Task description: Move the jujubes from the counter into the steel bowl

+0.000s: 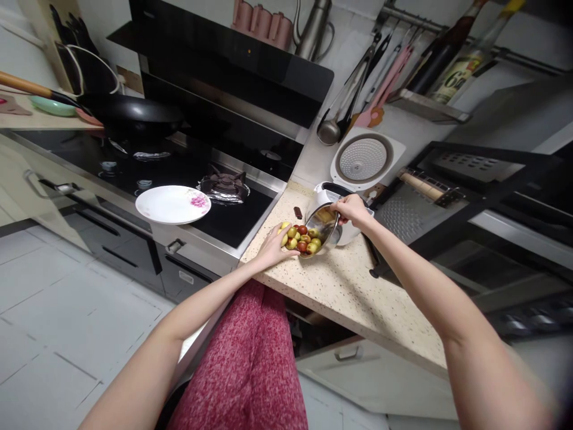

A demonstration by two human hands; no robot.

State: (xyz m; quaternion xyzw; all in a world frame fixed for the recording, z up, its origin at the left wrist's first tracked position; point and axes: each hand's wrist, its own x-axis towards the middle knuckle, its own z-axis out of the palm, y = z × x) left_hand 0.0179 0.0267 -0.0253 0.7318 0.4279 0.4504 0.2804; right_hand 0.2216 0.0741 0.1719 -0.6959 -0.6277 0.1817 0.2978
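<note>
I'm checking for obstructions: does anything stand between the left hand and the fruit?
Nothing visible does: the left hand is cupped against the fruit at the mouth of the tilted metal bowl, which the right hand holds. A small dark item lies beyond them.

Lone head-worn view, fairly near, facing forward-down over stove (179, 173) and counter (322, 278).

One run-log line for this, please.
right hand: gripping tilted metal bowl at rim | left hand: cupped against fruit at bowl mouth | floral plate: at stove front
</note>
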